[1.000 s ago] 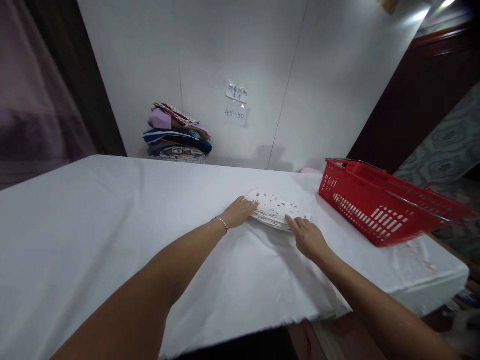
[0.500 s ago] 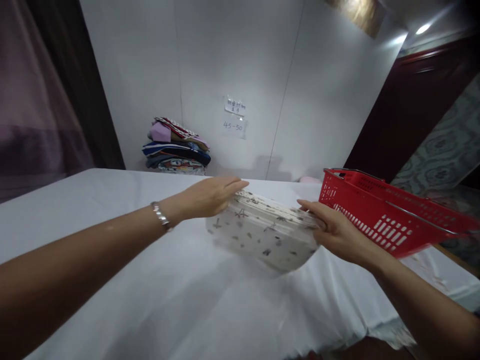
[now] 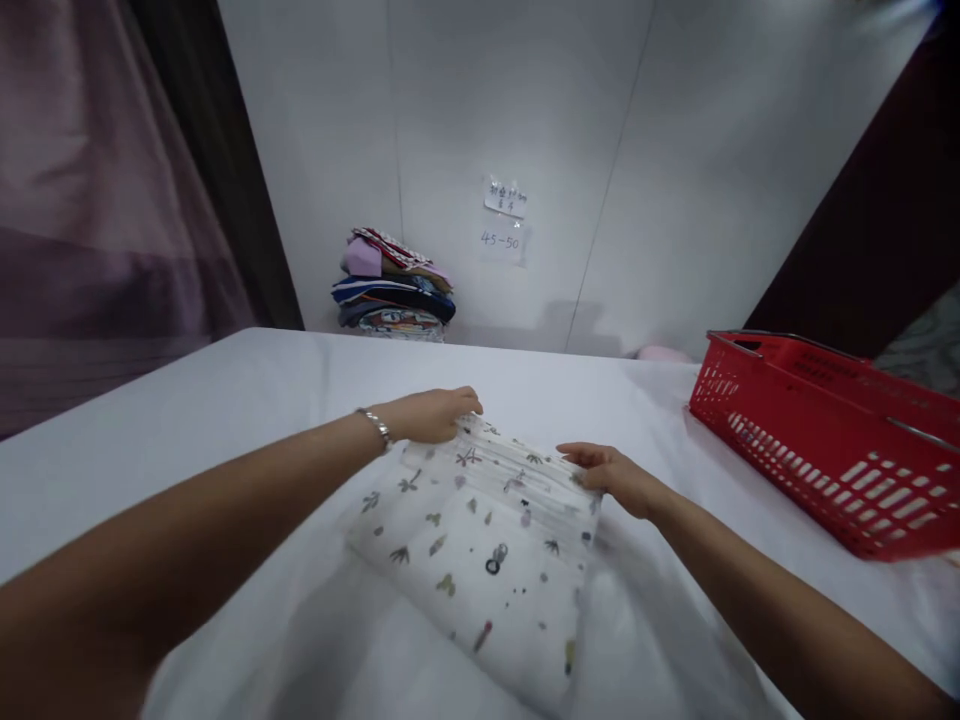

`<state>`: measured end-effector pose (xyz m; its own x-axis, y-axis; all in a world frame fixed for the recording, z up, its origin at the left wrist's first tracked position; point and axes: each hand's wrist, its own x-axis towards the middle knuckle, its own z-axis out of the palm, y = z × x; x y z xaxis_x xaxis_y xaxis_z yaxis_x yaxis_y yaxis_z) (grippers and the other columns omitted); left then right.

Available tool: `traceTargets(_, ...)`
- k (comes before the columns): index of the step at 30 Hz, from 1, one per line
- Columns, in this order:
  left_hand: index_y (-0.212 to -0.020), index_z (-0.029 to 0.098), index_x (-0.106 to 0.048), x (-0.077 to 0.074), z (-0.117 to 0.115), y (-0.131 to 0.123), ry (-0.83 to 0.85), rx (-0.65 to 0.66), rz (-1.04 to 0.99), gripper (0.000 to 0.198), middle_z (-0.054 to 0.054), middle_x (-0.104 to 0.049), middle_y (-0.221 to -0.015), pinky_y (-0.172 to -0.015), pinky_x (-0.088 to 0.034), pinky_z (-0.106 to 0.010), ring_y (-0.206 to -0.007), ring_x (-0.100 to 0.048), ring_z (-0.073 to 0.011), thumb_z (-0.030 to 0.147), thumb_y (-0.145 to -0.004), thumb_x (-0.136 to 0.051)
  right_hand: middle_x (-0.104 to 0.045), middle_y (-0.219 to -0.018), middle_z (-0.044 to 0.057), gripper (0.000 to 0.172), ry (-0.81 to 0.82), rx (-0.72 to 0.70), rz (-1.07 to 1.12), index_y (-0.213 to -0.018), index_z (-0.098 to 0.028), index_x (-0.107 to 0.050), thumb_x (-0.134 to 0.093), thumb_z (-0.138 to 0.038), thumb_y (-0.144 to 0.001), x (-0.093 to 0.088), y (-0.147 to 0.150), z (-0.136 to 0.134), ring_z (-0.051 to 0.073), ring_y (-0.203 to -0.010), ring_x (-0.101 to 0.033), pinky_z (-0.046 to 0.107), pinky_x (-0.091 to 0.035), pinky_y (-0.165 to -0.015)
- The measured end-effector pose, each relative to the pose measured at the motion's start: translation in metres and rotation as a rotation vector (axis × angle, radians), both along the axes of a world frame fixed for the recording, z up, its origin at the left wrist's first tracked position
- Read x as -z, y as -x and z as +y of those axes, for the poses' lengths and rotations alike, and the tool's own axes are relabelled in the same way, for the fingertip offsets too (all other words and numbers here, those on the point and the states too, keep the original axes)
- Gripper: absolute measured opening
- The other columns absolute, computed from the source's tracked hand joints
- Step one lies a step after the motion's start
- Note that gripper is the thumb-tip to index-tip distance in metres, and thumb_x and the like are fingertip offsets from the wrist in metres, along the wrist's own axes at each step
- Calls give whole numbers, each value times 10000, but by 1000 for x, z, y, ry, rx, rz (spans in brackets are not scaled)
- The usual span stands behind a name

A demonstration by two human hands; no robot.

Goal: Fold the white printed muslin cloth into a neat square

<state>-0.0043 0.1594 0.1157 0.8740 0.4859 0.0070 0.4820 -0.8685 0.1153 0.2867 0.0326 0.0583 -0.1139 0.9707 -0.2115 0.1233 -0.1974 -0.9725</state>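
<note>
White printed cloth (image 3: 480, 560) was spread between the person's two hands, left of the red basket (image 3: 817, 435) and nearer the wearer than the basket. Small dark and muted green motifs dotted it, and along its far edge, which faced away from the wearer, thin layers or pleats ran close together. At the end of that edge farther from the basket, the left hand (image 3: 439, 413) gripped the corner, its fingers closed on the fabric; a silvery bracelet (image 3: 375, 428) circled the wrist. At the end nearer the basket, the right hand (image 3: 611, 478) grasped the gathered edge, the index finger reaching out along it. The cloth's near part sloped toward the wearer, and whether its lowest edge touched the surface (image 3: 285, 400) could not be told. That surface, covered in white, also bore the basket, a slotted one with a metal handle. Well to the left of the basket and farther back, a stack of folded fabrics (image 3: 394, 290) stood by the wall (image 3: 517, 90). Between stack and basket, but higher, a paper label (image 3: 502, 242) reading "45-50" was fixed to the wall.
</note>
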Motion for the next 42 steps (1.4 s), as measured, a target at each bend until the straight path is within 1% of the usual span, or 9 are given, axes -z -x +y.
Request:
traceTargets(4,-1116,236,-523,38,30,-27,82,-90,89,480,-44,-510,-1220,-732,-423,-284,-891,-575,-198,91,-667,-439,-646,-920,12,541,53,49,-18,-1003,-204,-649,-510,-74,-497,30,-11,24,158,-782,-572,272,-433,-663)
traceTargets(9,-1120,245,-534,62,49,-41,171,-150,164,474,-51,-535,-1209,-707,-425,-296,-904,-571,-221,125,-667,-465,-654,-1027,25,492,48,45,-53,-1031,-210,-640,-516,-120,-564,53,-16,27,195,-881,-590,326,-447,-775)
traceTargets(12,-1126,248,-529,71,54,-38,192,-184,99,475,-42,-550,-1191,-752,-424,-307,-952,-555,-224,132,-670,-467,-618,-1129,43,449,-72,105,-181,-1081,-216,-614,-526,-174,-643,56,-11,19,218,-995,-562,362,-418,-872)
traceTargets(16,-1068,244,-558,75,50,-30,152,-115,-108,402,-19,-568,-1150,-847,-391,-301,-998,-528,-192,126,-699,-452,-611,-1119,53,361,-243,199,-406,-1090,-228,-587,-529,-298,-741,56,-3,5,222,-951,-571,372,-437,-841)
traceTargets(20,-996,227,-598,76,40,-24,138,2,-179,261,-15,-606,-1039,-857,-385,-291,-933,-542,-167,206,-764,-481,-621,-1046,31,270,-352,178,-508,-1014,-244,-586,-534,-357,-775,65,-1,3,202,-909,-575,338,-452,-796)
traceTargets(25,-958,212,-620,81,39,-22,82,-23,-217,204,-31,-617,-979,-854,-384,-300,-927,-535,-173,227,-794,-498,-591,-1100,40,173,-491,166,-663,-936,-243,-573,-512,-326,-796,80,-4,10,215,-1005,-542,376,-430,-864)
traceTargets(33,-859,192,-590,82,39,-21,-2,-15,-193,96,-30,-598,-858,-846,-375,-329,-867,-519,-175,216,-782,-537,-600,-1094,78,144,-880,54,-952,-901,-205,-560,-429,-165,-858,77,1,9,231,-1079,-500,426,-397,-898)
traceTargets(37,-794,183,-528,84,36,-23,-42,-1,-199,28,-24,-561,-831,-818,-376,-318,-840,-494,-166,171,-779,-508,-623,-976,68,186,-905,20,-1017,-901,-193,-566,-394,-129,-866,76,3,9,212,-952,-538,396,-418,-817)
traceTargets(42,-801,188,-500,83,30,-23,-50,-19,-178,39,-28,-551,-821,-838,-369,-323,-811,-487,-161,169,-795,-467,-627,-887,66,214,-795,-26,-1053,-896,-203,-593,-387,-156,-862,74,4,8,207,-822,-537,373,-413,-732)
